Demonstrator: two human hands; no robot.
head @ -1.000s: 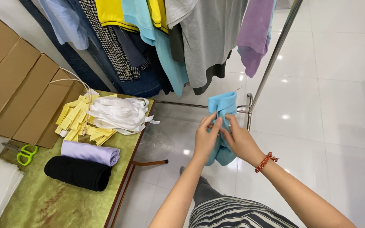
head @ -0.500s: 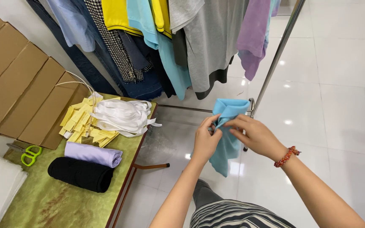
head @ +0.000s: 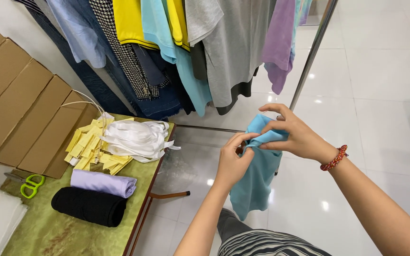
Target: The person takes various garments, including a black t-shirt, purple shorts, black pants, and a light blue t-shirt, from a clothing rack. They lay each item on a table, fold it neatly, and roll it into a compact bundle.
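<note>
Blue cloth [head: 256,182] held up in the air, in front of the body, above the white floor [head: 385,95] and right of the green table [head: 62,232]. Left hand [head: 233,161] closed on upper edge of the cloth, fingers pinching the fabric from the left. Right hand [head: 293,135] closed on the bunched top part from the right, just beside the left hand, almost touching. Most of the cloth hanging down below both hands. On the table: black roll [head: 88,207], lilac roll [head: 103,183], green scissors [head: 28,184].
</note>
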